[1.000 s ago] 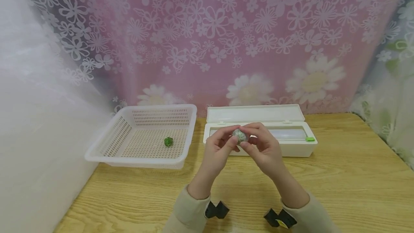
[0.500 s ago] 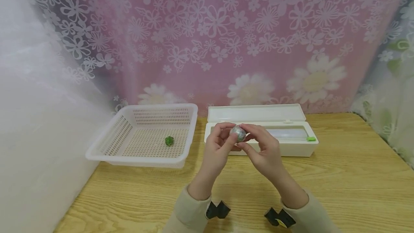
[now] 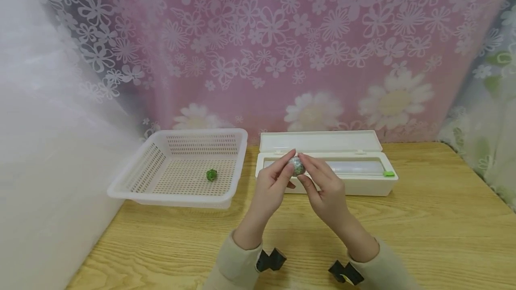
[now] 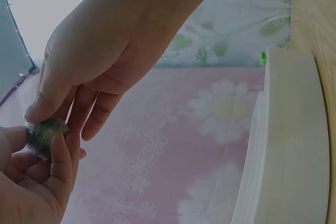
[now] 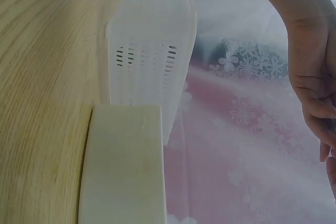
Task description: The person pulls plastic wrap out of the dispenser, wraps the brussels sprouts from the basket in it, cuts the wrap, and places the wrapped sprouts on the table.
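Both hands hold a small round green lump [image 3: 298,166] wrapped in shiny clear film, above the front of a white box. My left hand [image 3: 271,183] pinches it from the left, thumb on the near side and forefinger reaching over the top. From the right, my right hand [image 3: 328,189] has its fingertips on the top and its thumb low beside it. In the left wrist view the wrapped lump [image 4: 46,135] shows dark and green between the fingertips of both hands. Only part of the hands appears at the right edge of the right wrist view.
The white cling film box [image 3: 342,186], lid raised, holds a clear roll [image 3: 359,168] and has a green slider [image 3: 389,173] at its right end. A white slotted basket [image 3: 173,198] stands at left with a small green thing [image 3: 211,174] inside. A floral curtain [image 3: 258,57] hangs behind.
The fingers have shifted around the wrapped lump, which turns a little between them. Both forefingers now reach over its top. The view has moved slightly.
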A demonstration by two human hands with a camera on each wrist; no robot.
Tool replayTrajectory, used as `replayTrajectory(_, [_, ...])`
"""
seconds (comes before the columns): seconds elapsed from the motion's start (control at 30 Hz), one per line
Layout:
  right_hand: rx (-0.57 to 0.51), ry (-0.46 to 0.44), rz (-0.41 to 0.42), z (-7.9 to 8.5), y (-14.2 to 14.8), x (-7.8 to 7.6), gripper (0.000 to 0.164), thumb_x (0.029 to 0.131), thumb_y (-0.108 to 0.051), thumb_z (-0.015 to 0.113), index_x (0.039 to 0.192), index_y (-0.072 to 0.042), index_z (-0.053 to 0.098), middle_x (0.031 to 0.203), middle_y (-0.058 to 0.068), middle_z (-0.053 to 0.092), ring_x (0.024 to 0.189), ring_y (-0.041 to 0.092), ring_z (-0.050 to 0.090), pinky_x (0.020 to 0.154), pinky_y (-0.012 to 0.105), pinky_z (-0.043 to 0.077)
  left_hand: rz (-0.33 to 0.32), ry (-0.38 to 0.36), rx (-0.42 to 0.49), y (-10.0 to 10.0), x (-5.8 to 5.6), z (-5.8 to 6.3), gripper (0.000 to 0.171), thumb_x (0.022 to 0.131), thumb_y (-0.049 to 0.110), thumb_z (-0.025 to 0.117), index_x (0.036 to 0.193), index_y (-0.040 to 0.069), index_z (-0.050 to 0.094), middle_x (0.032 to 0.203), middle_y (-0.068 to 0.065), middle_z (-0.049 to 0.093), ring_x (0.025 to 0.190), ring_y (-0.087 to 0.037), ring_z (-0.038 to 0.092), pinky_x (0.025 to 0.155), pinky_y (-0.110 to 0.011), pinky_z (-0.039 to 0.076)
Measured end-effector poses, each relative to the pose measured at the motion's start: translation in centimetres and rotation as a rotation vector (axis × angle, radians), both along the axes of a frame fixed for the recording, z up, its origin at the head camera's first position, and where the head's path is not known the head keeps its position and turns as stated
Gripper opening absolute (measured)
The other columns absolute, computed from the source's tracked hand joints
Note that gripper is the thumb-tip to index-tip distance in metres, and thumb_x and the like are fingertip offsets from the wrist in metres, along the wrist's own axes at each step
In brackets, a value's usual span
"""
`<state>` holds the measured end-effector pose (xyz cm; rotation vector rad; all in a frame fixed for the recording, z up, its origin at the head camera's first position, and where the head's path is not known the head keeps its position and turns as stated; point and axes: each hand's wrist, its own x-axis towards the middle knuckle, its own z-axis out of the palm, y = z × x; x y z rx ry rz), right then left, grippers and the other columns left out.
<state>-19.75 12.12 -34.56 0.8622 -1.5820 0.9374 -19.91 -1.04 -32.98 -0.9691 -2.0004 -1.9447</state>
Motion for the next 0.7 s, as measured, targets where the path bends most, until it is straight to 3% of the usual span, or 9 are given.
replayTrajectory(0.13, [-0.016,0.040,0.034,0.05,0.02,-0.08,0.042,0.088,-0.022,0.053,0.099,0.018,0.058,0.097,0.025,0.060,0.081,0.027,0.056,0.068,0.015,0.044,-0.046,-0.032,0.040,0.00,0.00,0.02,0.034,0.093,0.009,0.045,0.122,-0.009,0.047,0.111,-0.023,0.055,0.079,-0.017,0.058,0.062,-0.031,0.052])
replayTrajectory(0.23, [-0.032,0.059,0.046,0.01,0.05,-0.17,0.040,0.087,-0.020,0.055,0.095,0.019,0.059,0.094,0.026,0.061,0.081,0.028,0.058,0.065,0.015,0.045,-0.045,-0.037,0.060,0.16,-0.11,-0.09,0.032,0.092,0.007,0.046,0.119,-0.010,0.050,0.109,-0.023,0.057,0.078,-0.011,0.057,0.063,-0.030,0.051])
replayTrajectory(0.43, [-0.040,0.076,0.032,-0.05,0.15,-0.32,0.037,0.086,-0.019,0.057,0.090,0.018,0.061,0.091,0.026,0.061,0.080,0.034,0.059,0.075,0.019,0.047,-0.034,-0.056,0.071,0.46,-0.27,-0.33,0.030,0.091,0.005,0.047,0.117,-0.010,0.052,0.108,-0.022,0.058,0.079,-0.010,0.056,0.064,-0.027,0.050])
replayTrajectory(0.57, [-0.008,0.043,0.026,-0.07,0.41,-0.44,0.036,0.087,-0.019,0.056,0.094,0.016,0.061,0.097,0.025,0.061,0.088,0.030,0.059,0.079,0.020,0.046,-0.078,-0.073,0.098,0.46,-0.51,-0.43,0.032,0.092,0.003,0.045,0.120,-0.010,0.048,0.115,-0.022,0.052,0.091,-0.020,0.056,0.073,-0.029,0.050])
replayTrajectory(0.6, [-0.003,0.015,0.050,-0.06,0.52,-0.45,0.037,0.087,-0.019,0.056,0.096,0.016,0.061,0.100,0.026,0.060,0.092,0.029,0.058,0.081,0.020,0.045,-0.085,-0.069,0.097,0.45,-0.58,-0.43,0.032,0.092,0.003,0.045,0.121,-0.010,0.047,0.117,-0.022,0.051,0.093,-0.023,0.056,0.075,-0.030,0.050])
replayTrajectory(0.7, [-0.019,-0.114,0.228,-0.01,0.90,-0.42,0.037,0.088,-0.015,0.055,0.103,0.019,0.055,0.110,0.026,0.054,0.105,0.025,0.051,0.088,0.024,0.041,-0.102,-0.058,0.090,0.39,-0.72,-0.41,0.032,0.092,0.002,0.043,0.123,-0.008,0.046,0.118,-0.020,0.047,0.097,-0.029,0.054,0.079,-0.032,0.048])
